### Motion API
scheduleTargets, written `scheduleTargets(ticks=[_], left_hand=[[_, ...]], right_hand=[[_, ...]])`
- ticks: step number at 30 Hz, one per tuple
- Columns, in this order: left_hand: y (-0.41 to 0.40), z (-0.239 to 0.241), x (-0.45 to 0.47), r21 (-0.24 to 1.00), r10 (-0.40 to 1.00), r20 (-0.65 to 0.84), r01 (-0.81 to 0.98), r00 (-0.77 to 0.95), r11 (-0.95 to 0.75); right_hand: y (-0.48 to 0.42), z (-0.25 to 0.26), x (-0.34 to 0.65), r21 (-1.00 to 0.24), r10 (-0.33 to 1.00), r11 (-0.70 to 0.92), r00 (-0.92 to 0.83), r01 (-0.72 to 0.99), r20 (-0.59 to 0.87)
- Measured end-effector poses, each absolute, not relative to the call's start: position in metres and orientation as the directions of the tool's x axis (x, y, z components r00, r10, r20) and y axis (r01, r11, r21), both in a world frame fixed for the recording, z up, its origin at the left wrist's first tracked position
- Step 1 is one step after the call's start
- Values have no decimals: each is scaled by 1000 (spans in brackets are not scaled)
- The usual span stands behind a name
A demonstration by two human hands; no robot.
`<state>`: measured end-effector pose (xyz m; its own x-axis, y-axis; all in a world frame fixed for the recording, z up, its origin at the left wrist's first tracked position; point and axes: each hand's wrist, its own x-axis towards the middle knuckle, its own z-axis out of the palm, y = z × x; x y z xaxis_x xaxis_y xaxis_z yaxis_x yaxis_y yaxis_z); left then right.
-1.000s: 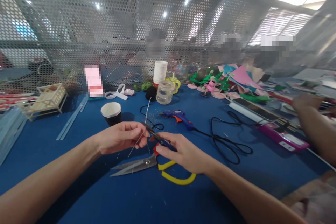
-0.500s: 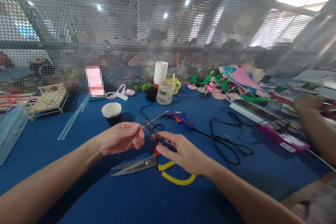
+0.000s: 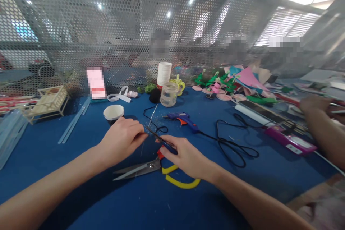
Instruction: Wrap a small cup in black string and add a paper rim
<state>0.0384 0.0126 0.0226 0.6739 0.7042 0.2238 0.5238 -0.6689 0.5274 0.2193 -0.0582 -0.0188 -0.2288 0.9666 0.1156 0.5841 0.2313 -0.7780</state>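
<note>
One slim dark-bladed tool [image 3: 159, 138] is gripped in your right hand [image 3: 185, 155]; your left hand [image 3: 122, 139] is pinched closed, can't tell on what. Thin, twisted silvery strand [image 3: 153, 115] slants up from near the tool's tip, beyond the yellow-handled steel scissors [image 3: 153, 165].

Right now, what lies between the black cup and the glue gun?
The head view shows a black cord, a silvery strand and pale specks.

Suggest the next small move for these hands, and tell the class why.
I'd probably steady the silvery strand with the left hand before working the dark tool in the right hand: the strand slants up by the tool's tip, the left hand is close, and its grip on the strand is unclear.
</note>
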Motion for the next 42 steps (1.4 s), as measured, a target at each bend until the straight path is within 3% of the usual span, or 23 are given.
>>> scheduleTargets(ticks=[2,4,5,7,10,13,16,17,19,21,23,26,38,42], left_hand=[[13,24,37,714,744,82,481,663,-508],[16,22,35,925,686,-98,320,721,-204],[18,20,34,974,626,-149,222,766,-39],[20,13,33,972,506,-189,87,842,218],[20,4,34,931,408,-172,13,897,365],[19,2,35,948,422,-142,0,895,318],[18,8,37,990,561,-123,141,818,12],[17,11,38,959,630,-87,237,772,-158],[15,17,39,770,726,37,443,687,-458],[12,20,40,593,754,116,564,647,-575],[11,22,41,577,765,90,592,638,-562],[12,21,40,659,772,32,568,635,-494],[11,23,38,713,796,64,531,602,-458],[17,25,35,860,771,24,380,636,-340]], right_hand=[[-59,-17,220,-809,966,223,-236,543,108],[-59,-14,220,-832,963,223,-250,508,106],[-60,-13,220,-840,960,226,-257,494,108],[-60,-11,219,-849,956,238,-270,471,118],[-60,-11,219,-858,952,254,-274,446,139],[-60,-13,219,-851,954,256,-263,458,145],[-60,-15,218,-829,962,235,-241,507,125],[-59,-16,218,-823,966,223,-231,523,115],[-58,-18,218,-817,971,197,-221,543,87],[-58,-20,218,-815,972,187,-221,548,74],[-57,-21,218,-808,970,197,-229,556,78],[-58,-20,219,-786,967,218,-237,579,94],[-60,-17,219,-770,965,237,-233,592,118],[-60,-16,220,-763,967,244,-206,598,148]])
